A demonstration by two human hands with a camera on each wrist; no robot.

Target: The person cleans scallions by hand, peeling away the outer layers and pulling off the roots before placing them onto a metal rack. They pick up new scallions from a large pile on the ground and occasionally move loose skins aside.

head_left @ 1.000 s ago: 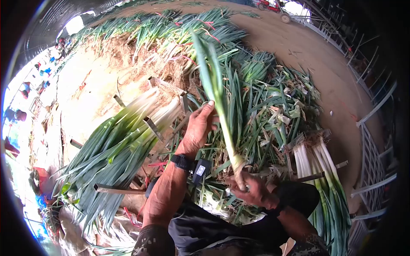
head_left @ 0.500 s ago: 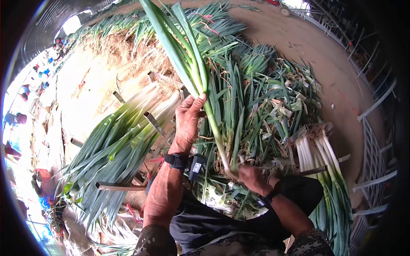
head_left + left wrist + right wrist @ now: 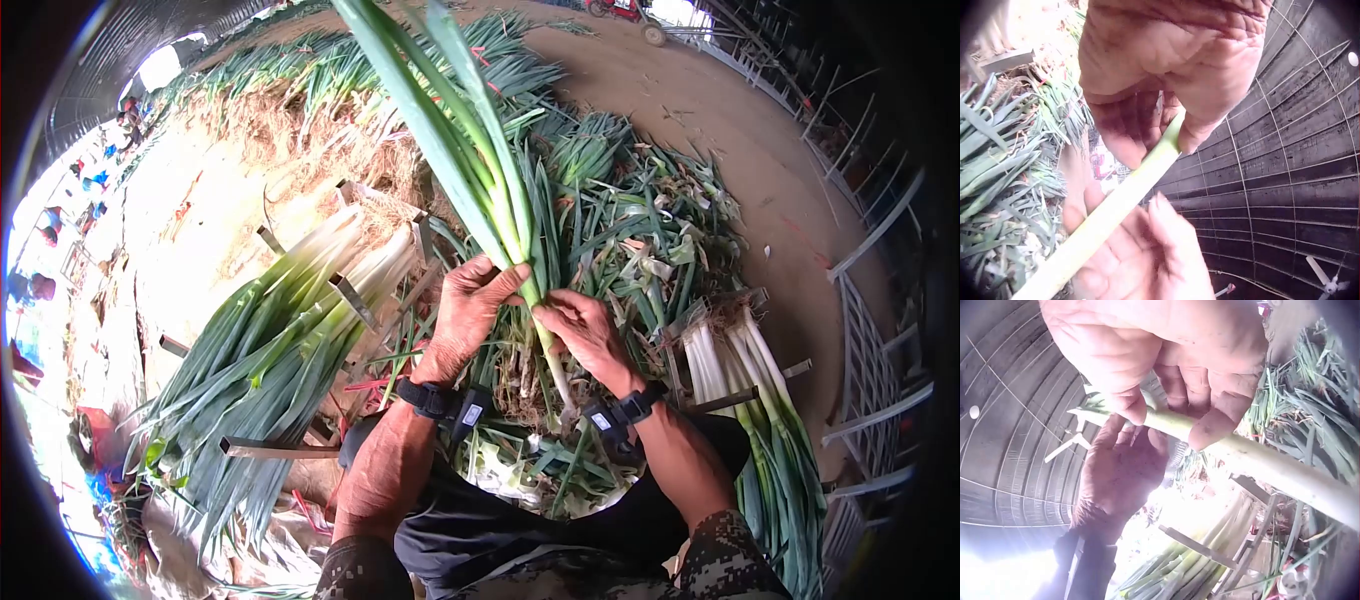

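Note:
A long green onion (image 3: 505, 225) leans across the middle of the head view, green leaves up and pale root end down. The left hand (image 3: 468, 310) pinches its stem where the leaves fan out, thumb on top. Just below, the right hand (image 3: 590, 335) has thumb and fingers on the same stem. In the left wrist view the left hand (image 3: 1172, 69) grips the pale stem (image 3: 1110, 215), with the other hand's palm beneath. The right wrist view shows the right hand (image 3: 1166, 362) pinching the stem (image 3: 1279, 469) between thumb and fingers.
Left, a metal rack (image 3: 280, 449) holds a thick bundle of onions (image 3: 260, 350). Right, a smaller bundle (image 3: 765, 430) lies across another rack (image 3: 722, 402). Loose leaves (image 3: 650, 240) pile up ahead, with more onions (image 3: 330, 80) behind. A white lattice (image 3: 875, 370) stands far right.
The right hand has moved up from the root end to the stem beside the left hand. The left hand and the onion have shifted slightly right and down since half a second ago.

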